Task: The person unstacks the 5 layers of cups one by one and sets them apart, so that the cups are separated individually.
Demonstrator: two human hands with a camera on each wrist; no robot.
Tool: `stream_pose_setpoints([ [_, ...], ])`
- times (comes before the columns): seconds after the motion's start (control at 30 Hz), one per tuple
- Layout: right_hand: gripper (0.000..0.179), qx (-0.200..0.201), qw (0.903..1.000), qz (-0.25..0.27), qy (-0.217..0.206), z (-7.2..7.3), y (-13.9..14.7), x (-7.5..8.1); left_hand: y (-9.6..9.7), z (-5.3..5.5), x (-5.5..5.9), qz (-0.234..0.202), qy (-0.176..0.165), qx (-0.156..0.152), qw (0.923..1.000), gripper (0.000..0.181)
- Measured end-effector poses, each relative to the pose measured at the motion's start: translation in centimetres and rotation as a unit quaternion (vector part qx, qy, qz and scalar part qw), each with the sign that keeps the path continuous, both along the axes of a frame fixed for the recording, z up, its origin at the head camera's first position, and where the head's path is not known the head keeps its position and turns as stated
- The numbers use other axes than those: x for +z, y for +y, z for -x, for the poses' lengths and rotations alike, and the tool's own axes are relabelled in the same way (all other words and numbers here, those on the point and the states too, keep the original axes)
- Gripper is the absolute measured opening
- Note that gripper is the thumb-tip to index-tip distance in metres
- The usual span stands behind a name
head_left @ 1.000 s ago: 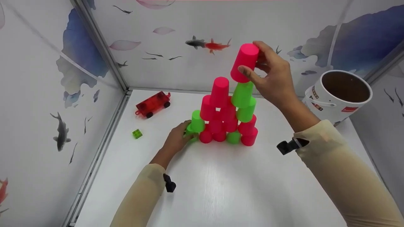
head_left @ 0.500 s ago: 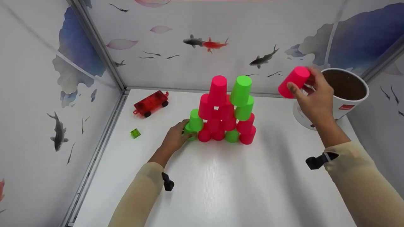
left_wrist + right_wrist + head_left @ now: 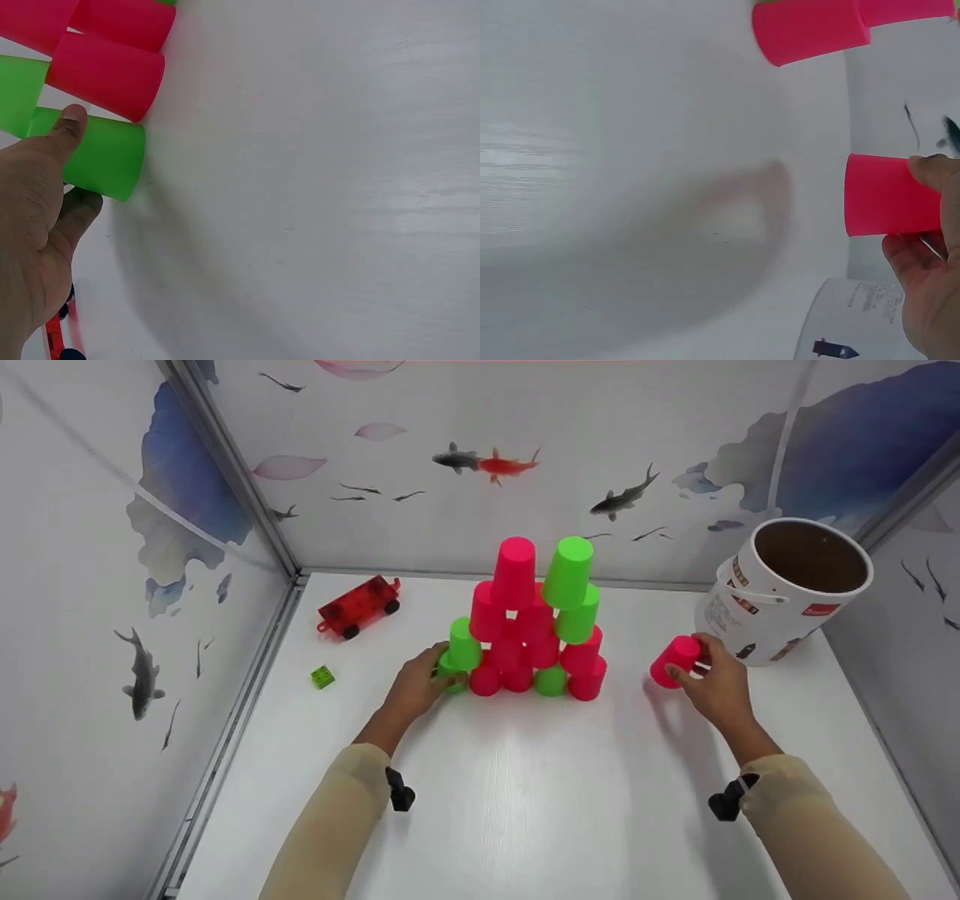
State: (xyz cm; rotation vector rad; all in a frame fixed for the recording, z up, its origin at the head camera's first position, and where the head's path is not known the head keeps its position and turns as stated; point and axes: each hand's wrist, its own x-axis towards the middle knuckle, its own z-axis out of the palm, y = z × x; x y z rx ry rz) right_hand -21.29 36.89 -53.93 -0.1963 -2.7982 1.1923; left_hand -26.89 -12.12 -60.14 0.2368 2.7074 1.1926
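Observation:
Upside-down pink and green cups form a stepped stack, with a pink cup (image 3: 515, 574) and a green cup (image 3: 568, 573) topping its two columns. My left hand (image 3: 411, 685) grips the bottom-left green cup (image 3: 112, 159), its thumb across the near side and its fingers behind. Another green cup (image 3: 465, 644) stands just above that one. To the right of the stack, my right hand (image 3: 720, 684) holds a loose pink cup (image 3: 667, 664) between thumb and fingers. This cup is upside down, low over the table and apart from its shadow in the right wrist view.
A large white bucket (image 3: 772, 622) stands just behind and right of my right hand. At the back left lie a red toy wagon (image 3: 358, 606) and a small green block (image 3: 322, 677). Printed walls border the white table (image 3: 510, 795) at its back and sides.
My right hand has carried the pink cup off the top of the right-hand green column, rightwards and then down toward the table. My left hand has stayed on its green cup.

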Motion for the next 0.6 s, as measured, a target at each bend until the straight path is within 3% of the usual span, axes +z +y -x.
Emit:
stream_pose_setpoints([
  [0.27, 0.078, 0.013, 0.9988, 0.001, -0.048, 0.3, -0.2, -3.0, 0.0, 0.2, 0.1, 0.0, -0.008, 0.002, 1.0, 0.075],
  [0.6, 0.081, 0.025, 0.9968, 0.004, -0.076, 0.4, -0.1, -4.3, 0.0, -0.1, 0.1, 0.021, 0.025, -0.014, 0.9994, 0.073],
])
